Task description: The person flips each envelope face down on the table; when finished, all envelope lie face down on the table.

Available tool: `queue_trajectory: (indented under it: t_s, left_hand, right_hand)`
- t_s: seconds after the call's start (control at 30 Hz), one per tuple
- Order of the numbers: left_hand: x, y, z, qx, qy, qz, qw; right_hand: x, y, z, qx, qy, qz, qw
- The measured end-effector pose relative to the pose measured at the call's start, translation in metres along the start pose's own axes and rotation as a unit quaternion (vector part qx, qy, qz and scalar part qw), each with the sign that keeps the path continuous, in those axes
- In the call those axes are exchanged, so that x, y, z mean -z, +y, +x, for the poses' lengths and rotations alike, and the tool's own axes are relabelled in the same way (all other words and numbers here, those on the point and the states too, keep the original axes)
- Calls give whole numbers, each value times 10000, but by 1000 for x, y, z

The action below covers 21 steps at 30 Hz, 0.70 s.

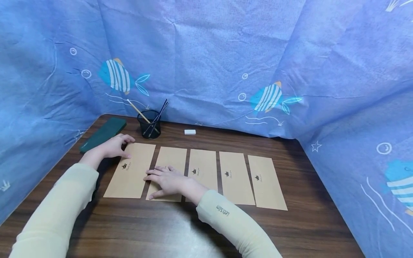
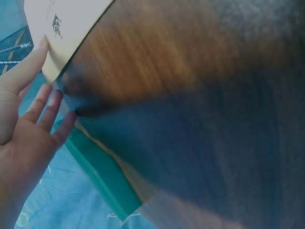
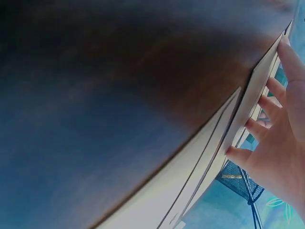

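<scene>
Several tan paper envelopes with a small crown print and writing lie side by side in a row on the table. At the upper left corner of the leftmost envelope (image 1: 135, 182) is my left hand (image 1: 113, 147), its thumb and fingers spread around that corner. In the left wrist view the thumb (image 2: 29, 67) touches the face of the envelope (image 2: 71, 24). My right hand (image 1: 167, 181) rests with spread, fairly straight fingers on the second envelope (image 1: 173, 157) and covers its print. Its fingertips reach the gap beside the leftmost one. Neither hand grips anything.
Behind the row stand a black mesh pen cup (image 1: 150, 125) with a pencil and dark sticks, and a white eraser (image 1: 190, 132). A dark green case (image 1: 104, 134) lies at the table's left edge. Blue fish-print cloth (image 1: 206, 64) hangs around the wooden table (image 1: 155, 229).
</scene>
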<state>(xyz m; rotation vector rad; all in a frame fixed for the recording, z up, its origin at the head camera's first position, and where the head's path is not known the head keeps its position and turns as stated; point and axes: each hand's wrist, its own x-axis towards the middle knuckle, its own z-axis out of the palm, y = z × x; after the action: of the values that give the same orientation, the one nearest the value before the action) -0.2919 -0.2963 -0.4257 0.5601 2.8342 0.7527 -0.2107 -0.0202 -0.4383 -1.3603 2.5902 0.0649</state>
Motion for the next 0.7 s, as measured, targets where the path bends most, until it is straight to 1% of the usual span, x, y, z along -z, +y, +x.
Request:
queue_trajectory:
  t_s: [0.1, 0.2, 0.33, 0.47, 0.6, 0.7]
  left_hand:
    - [2, -2, -3, 86, 117, -464, 9988]
    - [4, -2, -7, 210, 185, -851, 9960]
    - [8, -1, -12, 368, 203, -1195, 9919]
    - [9, 2, -13, 570, 286, -1559, 9857]
    - [9, 9, -13, 695, 463, -1732, 9813]
    - [9, 15, -15, 773, 510, -1706, 9810]
  right_hand:
    - [0, 1, 0, 25, -44, 38, 10000]
    - [1, 3, 0, 39, -132, 137, 9998]
    - [3, 3, 0, 72, -194, 302, 9993]
    - [8, 4, 0, 94, -177, 514, 9985]
    - [17, 5, 2, 64, -58, 922, 9957]
    - [21, 4, 3, 98, 211, 1027, 9944]
